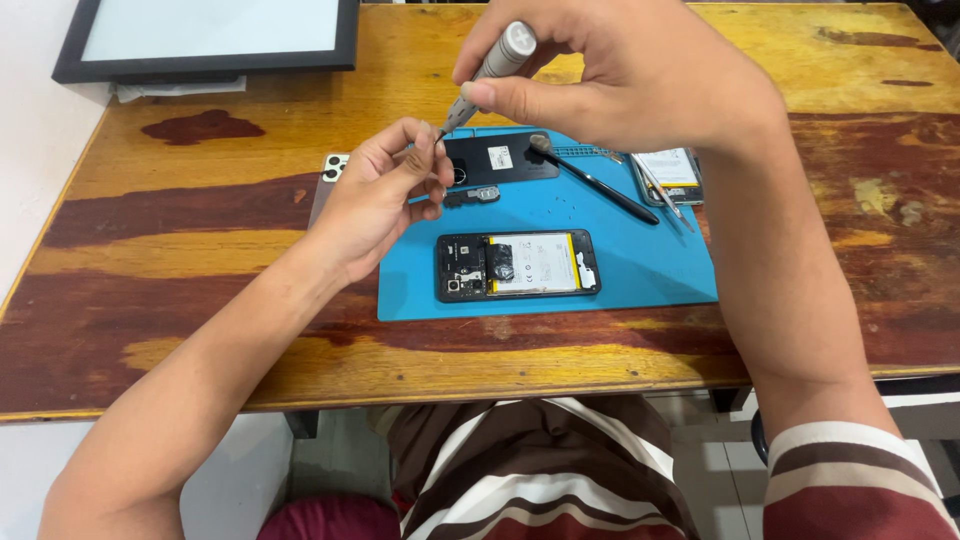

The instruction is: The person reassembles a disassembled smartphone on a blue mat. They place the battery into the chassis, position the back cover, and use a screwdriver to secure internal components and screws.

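My right hand (610, 70) holds a small grey precision screwdriver (490, 72) raised above the table, tip slanting down to the left. My left hand (385, 195) pinches its fingertips around that tip; whatever sits between them is too small to see. Below both hands an opened phone (517, 265), back removed and its white and yellow battery showing, lies on a blue work mat (560, 300). A black back cover (495, 160) rests at the mat's far edge.
A black spudger (600, 187), tweezers (665, 197) and another phone part (670, 172) lie at the mat's right. A phone with a camera cluster (332, 170) lies behind my left hand. A black-framed panel (210, 40) sits far left on the worn wooden table (180, 250).
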